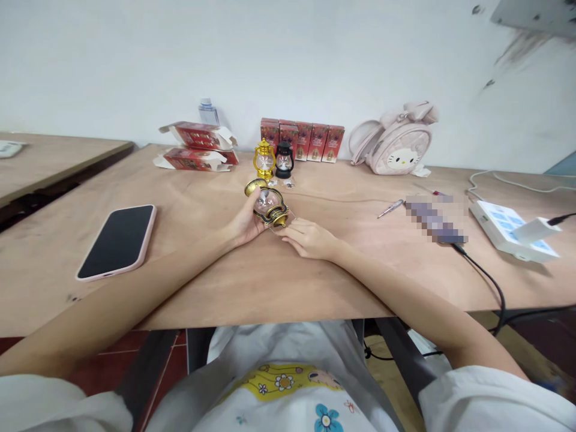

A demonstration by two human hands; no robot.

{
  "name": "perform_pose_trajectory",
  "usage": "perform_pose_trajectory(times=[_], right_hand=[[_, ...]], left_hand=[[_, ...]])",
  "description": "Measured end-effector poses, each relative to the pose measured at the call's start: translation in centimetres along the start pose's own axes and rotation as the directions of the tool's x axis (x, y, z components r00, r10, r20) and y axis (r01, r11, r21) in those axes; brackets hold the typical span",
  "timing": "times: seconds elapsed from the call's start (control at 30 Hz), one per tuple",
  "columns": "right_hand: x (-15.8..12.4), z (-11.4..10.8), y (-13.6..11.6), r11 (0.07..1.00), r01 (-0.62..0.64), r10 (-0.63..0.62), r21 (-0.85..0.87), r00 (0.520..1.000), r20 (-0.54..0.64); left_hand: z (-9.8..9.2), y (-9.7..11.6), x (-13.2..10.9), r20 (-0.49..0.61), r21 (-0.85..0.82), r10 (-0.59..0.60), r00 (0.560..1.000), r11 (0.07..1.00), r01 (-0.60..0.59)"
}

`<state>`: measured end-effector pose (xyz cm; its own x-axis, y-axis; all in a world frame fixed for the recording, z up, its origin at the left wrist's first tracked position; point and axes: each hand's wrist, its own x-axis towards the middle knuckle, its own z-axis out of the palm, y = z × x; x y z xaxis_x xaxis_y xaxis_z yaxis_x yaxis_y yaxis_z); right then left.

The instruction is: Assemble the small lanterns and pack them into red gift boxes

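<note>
A small bronze-gold toy lantern (269,204) with a clear globe is tilted over the table, its base toward the upper left and its cap toward me. My left hand (248,221) wraps round it from the left, thumb near the base. My right hand (309,237) is closed at the cap end, fingers pinched on the thin wire handle (293,215); the fingertips are partly hidden. Just beyond stand a gold lantern (264,159) and a black lantern (284,159), both upright. Small loose bits (288,183) lie in front of them.
Several red boxes (317,143) stand against the wall; opened red boxes (198,159) lie left of them. A phone (117,241) lies at left. At right are a pink bag (399,147), a pen-like tool (390,208), a blurred-out device (434,221) and a power strip (508,231) with cables.
</note>
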<state>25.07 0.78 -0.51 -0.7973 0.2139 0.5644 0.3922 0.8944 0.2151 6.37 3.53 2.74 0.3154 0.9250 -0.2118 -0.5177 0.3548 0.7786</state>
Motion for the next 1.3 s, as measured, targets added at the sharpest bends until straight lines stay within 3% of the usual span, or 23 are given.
perform_pose_trajectory(times=[0.27, 0.63, 1.0, 1.3], right_hand=[[0.02, 0.02, -0.01, 1.000, -0.016, 0.016, 0.006, 0.999, 0.032], [-0.22, -0.10, 0.08, 0.948, -0.168, 0.164, 0.269, 0.986, 0.037], [-0.23, 0.01, 0.10, 0.956, -0.151, 0.141, 0.252, 0.988, 0.056], [-0.17, -0.08, 0.02, 0.972, -0.110, 0.113, 0.209, 0.994, -0.002]], left_hand=[[-0.46, -0.11, 0.26, 0.046, -0.014, 0.014, 0.999, 1.000, -0.013], [-0.39, -0.11, 0.21, 0.063, 0.008, 0.012, 0.998, 1.000, -0.013], [-0.68, -0.53, 0.46, 0.059, 0.020, 0.051, 0.997, 0.998, -0.052], [-0.13, -0.41, 0.18, 0.021, 0.004, 0.062, 0.998, 0.998, -0.062]])
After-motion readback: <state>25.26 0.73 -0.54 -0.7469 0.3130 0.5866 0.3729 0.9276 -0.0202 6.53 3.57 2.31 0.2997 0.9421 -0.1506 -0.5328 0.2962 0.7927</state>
